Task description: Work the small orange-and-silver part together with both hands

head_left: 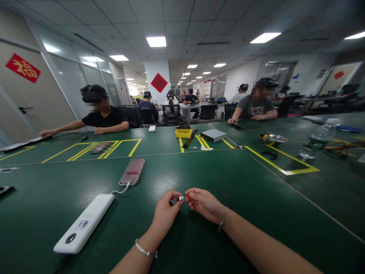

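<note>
Straight ahead of the two hands, bare dark-green table mat [222, 179], wide open up to the far seam. Left side's tighter: a long white plastic power bank [84, 224] lies slantwise near the left hand [167, 211], its white cable [121, 190] curling up to a flat phone [132, 171] just beyond. Right of the right hand [203, 203], open run to the yellow tape lines [268, 161]. Yellow plastic bin [183, 133], flat grey box [213, 135], steel bowl [272, 137] and clear plastic bottle [318, 139] sit well apart.

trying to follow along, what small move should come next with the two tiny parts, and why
Probably ease the two parts together: the left hand pinches a small silver part, the right hand a small orange part, and they almost meet above the green table.
</note>
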The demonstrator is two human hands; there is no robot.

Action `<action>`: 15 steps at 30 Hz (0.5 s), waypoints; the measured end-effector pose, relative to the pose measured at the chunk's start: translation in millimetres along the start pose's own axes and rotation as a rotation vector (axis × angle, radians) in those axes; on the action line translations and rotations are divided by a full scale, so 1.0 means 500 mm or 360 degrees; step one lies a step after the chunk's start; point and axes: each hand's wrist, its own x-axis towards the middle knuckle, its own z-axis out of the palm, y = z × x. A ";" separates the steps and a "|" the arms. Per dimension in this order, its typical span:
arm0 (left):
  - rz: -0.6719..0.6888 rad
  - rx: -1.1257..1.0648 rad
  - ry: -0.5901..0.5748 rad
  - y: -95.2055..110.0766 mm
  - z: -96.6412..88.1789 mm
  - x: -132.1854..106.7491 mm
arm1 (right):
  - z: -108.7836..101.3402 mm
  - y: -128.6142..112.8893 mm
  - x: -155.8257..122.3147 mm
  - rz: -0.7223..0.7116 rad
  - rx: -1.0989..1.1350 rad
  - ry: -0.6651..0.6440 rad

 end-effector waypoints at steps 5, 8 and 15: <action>0.0030 0.0064 0.0044 0.004 0.002 -0.002 | 0.001 0.008 0.003 -0.0068 -0.0029 0.0038; 0.0073 0.0116 0.0048 0.008 0.002 -0.004 | 0.000 0.013 0.005 -0.0094 -0.0023 0.0052; 0.0090 0.0127 -0.0016 0.003 -0.001 -0.006 | 0.003 0.011 0.003 -0.0091 0.0009 0.0110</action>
